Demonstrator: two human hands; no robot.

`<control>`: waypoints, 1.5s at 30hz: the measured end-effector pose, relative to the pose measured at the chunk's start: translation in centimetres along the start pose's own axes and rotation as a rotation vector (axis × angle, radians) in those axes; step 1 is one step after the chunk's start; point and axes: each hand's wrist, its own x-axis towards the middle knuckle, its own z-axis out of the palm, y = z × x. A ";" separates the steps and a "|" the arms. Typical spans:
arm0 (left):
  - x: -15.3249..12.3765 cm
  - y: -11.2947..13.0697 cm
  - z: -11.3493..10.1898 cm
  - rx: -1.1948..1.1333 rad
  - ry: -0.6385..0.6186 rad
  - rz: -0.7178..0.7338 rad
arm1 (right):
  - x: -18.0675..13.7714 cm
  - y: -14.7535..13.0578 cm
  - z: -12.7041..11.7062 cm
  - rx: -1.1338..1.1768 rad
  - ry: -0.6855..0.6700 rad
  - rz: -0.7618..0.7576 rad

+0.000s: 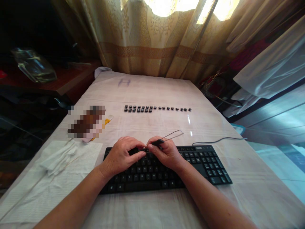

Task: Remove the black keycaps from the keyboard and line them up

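A black keyboard (143, 176) lies across the table below both hands. My left hand (126, 153) is over its upper left part, thumb and index finger closed on a small black piece (144, 149) that looks like a keycap. Against it, at the fingertips, is my right hand (166, 152), closed around the black handle of a wire keycap puller (158, 142). The puller's wire loop points away to the upper right, with nothing in it. Fingers hide several keys in the upper rows. Beyond the hands, black keycaps (142, 110) stand in two rows.
A white paper towel (88, 152) with crumpled tissue (60, 157) lies at left, near a blurred-out item (87, 122). The keyboard's cable (219, 140) runs off to the right. A glass jar (35, 65) sits on a dark cabinet at left, and curtains (152, 41) hang behind the table.
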 end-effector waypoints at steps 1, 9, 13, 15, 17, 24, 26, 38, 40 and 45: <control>0.0 0.0 0.0 -0.015 -0.001 -0.008 | 0.0 0.0 0.1 0.004 0.001 -0.013; 0.0 -0.1 0.0 -0.134 -0.039 -0.188 | -0.1 0.0 0.4 -0.011 0.032 -0.057; -0.1 -0.2 -0.1 -0.166 -0.014 -0.268 | -0.1 0.2 0.2 -0.046 0.075 -0.091; 0.0 -0.2 -0.3 -0.162 -0.014 -0.276 | -0.1 0.4 -0.2 -0.115 0.102 -0.119; 0.0 -0.2 -0.6 -0.152 -0.007 -0.275 | -0.1 0.6 -0.8 -0.250 0.081 -0.156; 0.1 -0.8 -1.1 -0.146 0.031 -0.353 | -0.3 0.4 -2.8 -0.666 -0.256 -0.126; 0.1 -0.9 -1.1 -0.149 0.039 -0.373 | -0.2 0.0 -3.1 -0.724 -0.362 -0.087; 0.0 -1.1 -0.8 -0.197 0.006 -0.415 | 0.1 -0.2 -3.6 -0.840 -0.481 0.014; 0.0 -1.1 -0.8 -0.220 0.004 -0.425 | 0.1 -0.3 -3.6 -0.854 -0.455 0.034; 0.1 -1.1 -0.8 -0.256 0.000 -0.417 | 0.2 -0.9 -3.2 -0.833 -0.355 0.059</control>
